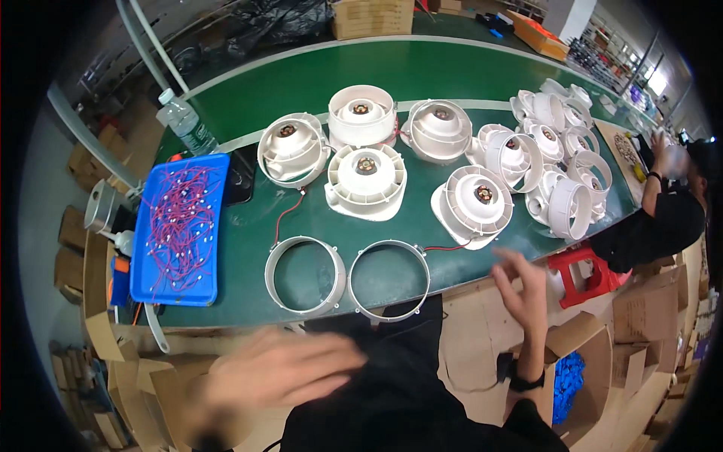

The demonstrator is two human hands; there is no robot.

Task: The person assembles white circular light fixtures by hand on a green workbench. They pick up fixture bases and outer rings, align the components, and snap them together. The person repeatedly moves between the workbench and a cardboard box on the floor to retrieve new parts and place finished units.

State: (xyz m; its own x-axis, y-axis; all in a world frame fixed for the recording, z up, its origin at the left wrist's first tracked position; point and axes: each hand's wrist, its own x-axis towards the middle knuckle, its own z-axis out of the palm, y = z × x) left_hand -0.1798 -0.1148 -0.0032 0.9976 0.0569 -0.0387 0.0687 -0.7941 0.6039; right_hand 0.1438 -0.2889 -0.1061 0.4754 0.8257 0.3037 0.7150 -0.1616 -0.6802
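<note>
Two white plastic rings, a left ring (339,280) and a right ring (426,282), lie at the table's near edge. My left hand (282,369), smeared by motion, is below them over my lap, fingers stretched out and holding nothing visible. Off the table's front edge, my right hand (521,290) has its fingers apart and nothing in it. Nearest to it stands a white fan housing (474,200) with a coil in its centre; a red wire (448,248) runs from it to the right ring. Another red wire (282,218) links the left ring to a second housing (294,154).
A blue tray (138,264) of red wires sits at left beside a plastic bottle (184,124) and a black phone-like object (241,177). More white housings (550,139) crowd the right. A co-worker (655,207) sits beyond a red stool (576,279). Cardboard boxes (591,335) stand below.
</note>
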